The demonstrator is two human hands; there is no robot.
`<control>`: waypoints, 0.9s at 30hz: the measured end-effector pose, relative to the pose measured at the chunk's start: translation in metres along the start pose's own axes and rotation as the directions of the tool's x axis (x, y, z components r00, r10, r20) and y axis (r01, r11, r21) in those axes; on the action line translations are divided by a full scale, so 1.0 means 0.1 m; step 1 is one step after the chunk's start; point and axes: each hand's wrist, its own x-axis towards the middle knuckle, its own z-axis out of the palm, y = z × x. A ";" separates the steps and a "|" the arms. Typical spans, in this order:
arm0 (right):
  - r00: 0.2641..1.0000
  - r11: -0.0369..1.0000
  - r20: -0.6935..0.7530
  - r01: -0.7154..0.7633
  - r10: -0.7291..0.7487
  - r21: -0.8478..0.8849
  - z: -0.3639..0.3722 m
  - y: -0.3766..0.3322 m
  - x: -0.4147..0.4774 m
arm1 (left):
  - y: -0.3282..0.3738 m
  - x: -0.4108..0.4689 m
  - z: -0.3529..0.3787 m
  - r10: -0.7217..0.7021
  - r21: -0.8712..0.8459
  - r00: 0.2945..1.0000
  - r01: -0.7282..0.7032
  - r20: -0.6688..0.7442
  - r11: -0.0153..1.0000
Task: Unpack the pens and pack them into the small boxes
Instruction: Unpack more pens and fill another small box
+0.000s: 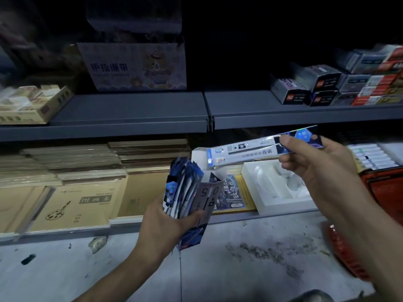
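Head: slim glossy box, creased bundle

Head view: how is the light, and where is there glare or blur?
Head view: dim, bluish light, with near-black space above the upper shelf. Head view: glare streaks the glossy long pack pinched by the right hand. Head view: the stacked boxes at far right are smeared, and the bundle of packs in the left hand is soft.

Two hands — left hand, right hand — one pen box, one pen pack
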 end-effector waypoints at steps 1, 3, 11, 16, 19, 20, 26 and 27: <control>1.000 1.000 -0.003 0.006 -0.006 -0.010 -0.01 0.01 0.01 | 0.01 0.00 0.00 0.010 -0.011 1.000 -0.010 -0.005 1.000; 1.000 0.999 0.002 0.013 -0.013 -0.030 -0.02 0.02 0.01 | 0.01 0.00 0.01 0.027 -0.017 0.999 -0.028 -0.022 0.999; 0.989 0.957 0.107 0.123 -0.097 -0.262 0.04 0.05 -0.06 | -0.01 0.01 0.03 0.098 0.125 0.994 -0.092 -0.041 0.988; 0.984 0.940 0.174 0.095 -0.039 -0.329 0.07 0.07 -0.06 | 0.00 -0.02 0.06 0.166 0.220 0.986 -0.164 0.008 0.962; 0.982 0.911 0.185 0.051 0.027 -0.409 0.14 0.17 -0.08 | 0.01 -0.05 0.08 0.158 0.231 0.987 -0.163 0.040 0.959; 0.980 0.892 0.193 0.046 0.047 -0.450 0.18 0.21 -0.10 | 0.02 -0.06 0.08 0.152 0.229 0.987 -0.159 0.049 0.960; 0.988 0.802 0.147 0.042 0.057 -0.596 0.27 0.28 -0.20 | 0.07 -0.06 0.10 0.134 0.202 0.991 -0.137 0.028 0.970; 0.991 0.802 0.136 0.065 0.020 -0.594 0.26 0.27 -0.22 | 0.06 -0.05 0.10 0.129 0.200 0.991 -0.130 0.018 0.971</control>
